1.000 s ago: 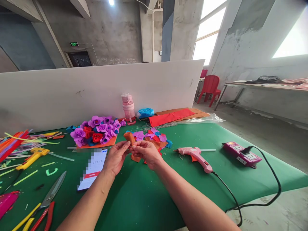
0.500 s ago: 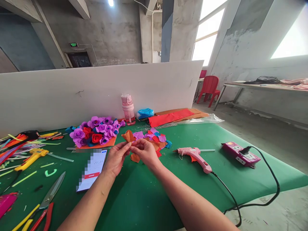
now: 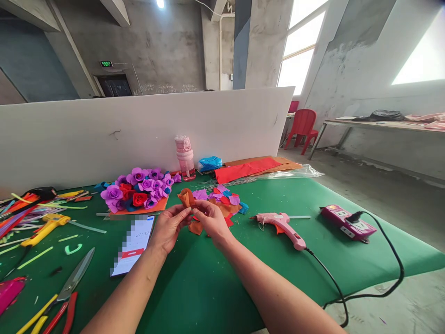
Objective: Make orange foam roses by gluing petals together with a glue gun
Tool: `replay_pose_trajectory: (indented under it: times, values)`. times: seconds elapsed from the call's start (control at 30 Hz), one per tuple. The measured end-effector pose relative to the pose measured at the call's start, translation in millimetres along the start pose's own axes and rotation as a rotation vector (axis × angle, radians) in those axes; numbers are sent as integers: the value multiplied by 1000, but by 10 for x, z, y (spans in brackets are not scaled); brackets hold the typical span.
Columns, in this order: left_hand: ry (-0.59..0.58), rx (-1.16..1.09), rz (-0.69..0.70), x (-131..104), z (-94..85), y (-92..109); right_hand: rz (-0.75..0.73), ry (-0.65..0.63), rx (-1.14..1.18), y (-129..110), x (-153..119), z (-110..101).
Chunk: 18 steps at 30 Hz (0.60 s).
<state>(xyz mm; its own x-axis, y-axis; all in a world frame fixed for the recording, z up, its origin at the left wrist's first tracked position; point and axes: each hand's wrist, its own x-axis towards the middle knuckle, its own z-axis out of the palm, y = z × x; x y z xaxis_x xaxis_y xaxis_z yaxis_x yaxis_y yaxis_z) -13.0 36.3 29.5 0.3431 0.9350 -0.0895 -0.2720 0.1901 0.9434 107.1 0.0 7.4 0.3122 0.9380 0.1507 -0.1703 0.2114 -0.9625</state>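
Note:
Between my fingertips stands an orange paper flower, its petals curled upward into a cup. My left hand pinches its base from the left, and my right hand pinches the same spot from the other side. Just beyond and below the right hand lie loose paper petals in purple, red, blue and orange. A single orange petal shows beneath my hands. Finished purple, red and blue paper flowers are grouped on an orange sheet to the left.
A pink glue gun lies to the right, its cord running toward a power strip. Left are a phone, scissors, pliers and a yellow glue gun. A pink bottle stands by the white board.
The orange flower has turned slightly between my fingers and its petals look more cupped. Both hands have stayed almost in place.

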Motion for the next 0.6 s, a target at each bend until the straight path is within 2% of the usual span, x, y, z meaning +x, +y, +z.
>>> replay_pose_trajectory:
  times: [0.17,0.3,0.6]
  values:
    - [24,17,-4,-8,13,13,-2,32,-33,6,1,-6]
    - [49,35,10,-15,38,24,-36,2,-84,9,-17,-4]
    - [103,133,101,17,7,2,-226,10,-318,-1,-88,38]
